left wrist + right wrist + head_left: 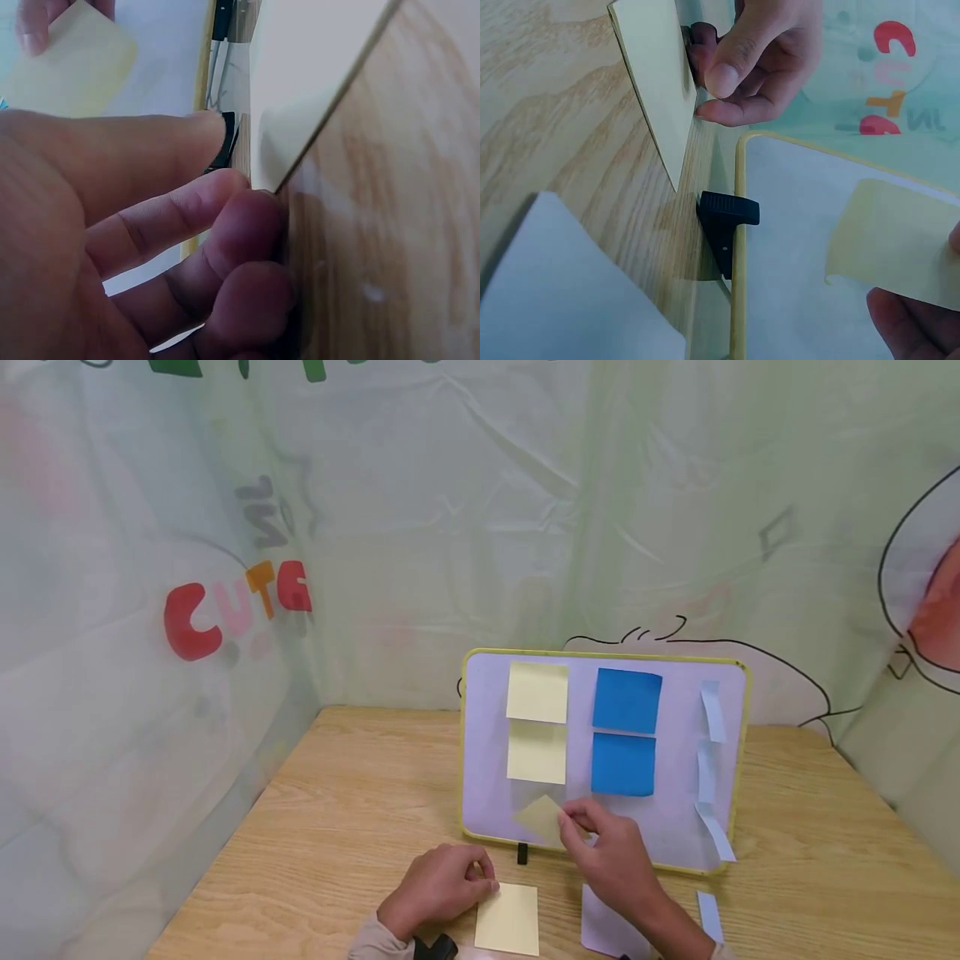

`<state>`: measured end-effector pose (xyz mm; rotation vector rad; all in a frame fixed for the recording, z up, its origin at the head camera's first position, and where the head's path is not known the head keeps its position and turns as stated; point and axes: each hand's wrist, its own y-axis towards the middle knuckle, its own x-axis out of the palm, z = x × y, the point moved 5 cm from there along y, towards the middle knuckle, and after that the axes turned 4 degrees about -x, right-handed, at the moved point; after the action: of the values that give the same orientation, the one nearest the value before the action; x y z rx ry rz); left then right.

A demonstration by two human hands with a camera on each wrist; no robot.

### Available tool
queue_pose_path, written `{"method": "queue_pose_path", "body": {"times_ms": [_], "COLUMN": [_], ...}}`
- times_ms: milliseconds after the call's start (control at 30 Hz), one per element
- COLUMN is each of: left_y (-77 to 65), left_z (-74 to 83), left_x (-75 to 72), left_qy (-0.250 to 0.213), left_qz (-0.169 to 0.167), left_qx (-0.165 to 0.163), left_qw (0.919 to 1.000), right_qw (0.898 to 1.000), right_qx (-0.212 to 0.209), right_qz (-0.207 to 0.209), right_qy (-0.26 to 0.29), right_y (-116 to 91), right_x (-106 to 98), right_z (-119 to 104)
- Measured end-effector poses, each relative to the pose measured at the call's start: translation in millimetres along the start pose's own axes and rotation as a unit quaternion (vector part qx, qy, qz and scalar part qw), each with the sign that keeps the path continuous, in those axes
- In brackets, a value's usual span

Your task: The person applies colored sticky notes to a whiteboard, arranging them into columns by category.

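My right hand [611, 860] pinches a pale yellow sticky note [540, 818] by a corner between thumb and finger. The note hangs tilted before the lower left of a yellow-framed whiteboard [487, 752], below two yellow sticky notes [537, 693] stuck there in a column. In the right wrist view the lower end of the held note [892, 232] curls slightly. Beside the pad of yellow sticky notes [507, 922] on the table, my left hand [441, 885] rests with loosely bent fingers. Its fingertips [247, 225] touch the pad's corner, and the thumb stands apart from it.
Two blue sticky notes [627, 702] and several light blue strips [712, 710] are on the board. A black clip-like foot [522, 853] supports its lower edge. A pale lilac pad [606, 927] and a light blue strip [709, 914] lie on the wooden table [360, 777]. Printed curtains [420, 527] surround it.
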<state>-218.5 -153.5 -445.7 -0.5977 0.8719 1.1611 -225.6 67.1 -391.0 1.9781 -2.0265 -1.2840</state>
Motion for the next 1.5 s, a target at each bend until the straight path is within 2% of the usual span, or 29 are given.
{"method": "queue_pose_path", "body": {"times_ms": [133,300,400,467,567,700,800,867,967,1133,1433,1500], "left_y": [1.3,4.3,7.8,11.3,17.7,25.5,31.2,34.4,38.0,40.3,43.9,44.6], "left_z": [-1.2,-0.1,1.4,3.4,9.7,22.1,31.1,36.4,41.0,41.5,32.9,29.6], "left_x": [0.4,-2.6,-5.6,-7.4,-10.3,-13.5,-15.3,-16.9,-19.5,-21.1,-15.3,-13.2], "left_qy": [-0.013,-0.041,-0.083,-0.134,-0.229,-0.348,-0.404,-0.418,-0.421,-0.416,-0.386,-0.387], "left_qz": [0.002,0.03,0.048,0.06,0.081,0.109,0.127,0.134,0.143,0.146,0.147,0.15], "left_qx": [-0.01,-0.009,-0.009,-0.011,-0.011,-0.015,-0.017,-0.016,-0.004,0.012,-0.003,-0.011], "left_qw": [0.9999,0.9987,0.9953,0.9891,0.97,0.9309,0.9059,0.8985,0.8956,0.8974,0.9106,0.9098], "right_qw": [0.994,0.977,0.965,0.956,0.938,0.917,0.911,0.908,0.905,0.909,0.919,0.92], "right_qx": [-0.094,-0.183,-0.229,-0.259,-0.312,-0.363,-0.378,-0.385,-0.391,-0.383,-0.362,-0.358], "right_qz": [0.036,0.061,0.065,0.066,0.079,0.086,0.084,0.085,0.076,0.043,0.017,0.007], "right_qy": [-0.045,-0.087,-0.107,-0.119,-0.13,-0.141,-0.145,-0.145,-0.148,-0.158,-0.158,-0.158], "right_y": [1.7,0.5,-0.6,-0.9,-2.0,-4.4,-5.9,-6.7,-7.8,-7.1,-6.1,-6.3], "right_x": [-1.4,-1.6,-1.6,-1.3,-0.4,2.0,3.5,4.1,6.3,11.9,18.1,20.9], "right_z": [-7.9,-14.1,-16.7,-18.7,-22.5,-26.1,-26.3,-25.9,-25.0,-21.7,-15.8,-14.9]}}
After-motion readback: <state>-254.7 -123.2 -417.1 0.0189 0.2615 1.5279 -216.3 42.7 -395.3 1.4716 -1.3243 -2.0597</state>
